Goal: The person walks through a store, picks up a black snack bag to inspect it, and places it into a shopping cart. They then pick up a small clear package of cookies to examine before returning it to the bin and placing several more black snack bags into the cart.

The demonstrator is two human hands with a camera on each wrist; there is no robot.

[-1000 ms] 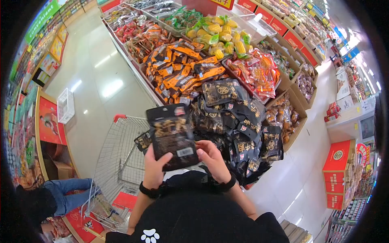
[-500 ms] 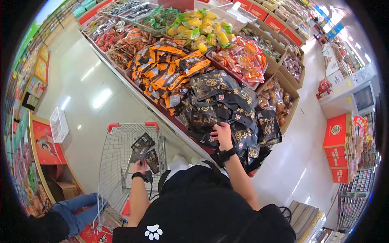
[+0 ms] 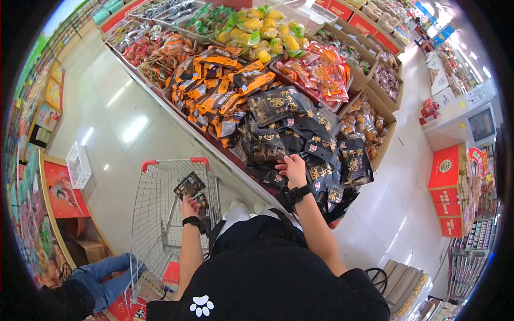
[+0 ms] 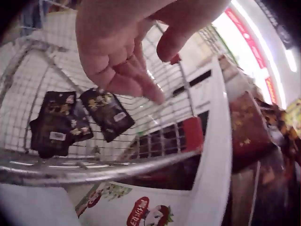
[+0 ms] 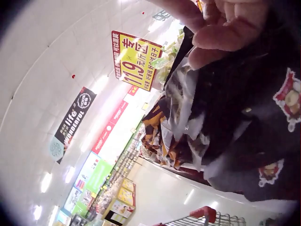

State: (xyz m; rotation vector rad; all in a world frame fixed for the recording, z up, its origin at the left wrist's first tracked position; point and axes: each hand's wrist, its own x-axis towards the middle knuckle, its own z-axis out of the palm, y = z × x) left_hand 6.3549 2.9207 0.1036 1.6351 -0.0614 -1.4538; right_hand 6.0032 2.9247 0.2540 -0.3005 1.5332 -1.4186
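My left hand (image 3: 189, 207) hangs over the shopping cart (image 3: 140, 187) with loose fingers and nothing in them. Below it in the left wrist view, several black snack packets (image 4: 107, 113) with gold print lie on the cart's wire floor. My right hand (image 3: 293, 172) is at the front of a heaped pile of similar black packets (image 3: 278, 105) on the display. Its fingers (image 5: 225, 37) are loosely bent close over a black packet in the right wrist view.
Orange-and-brown packets (image 3: 214, 91), bagged corn (image 3: 259, 32) and red packets (image 3: 321, 75) fill the display behind the pile. A white basket (image 3: 78, 166) stands on the floor at left. A person in jeans (image 3: 110, 278) is beyond the cart, lower left.
One second ago both hands held a black packet before the body. The left hand lowered it into the cart and let go; the right hand moved over to the pile.
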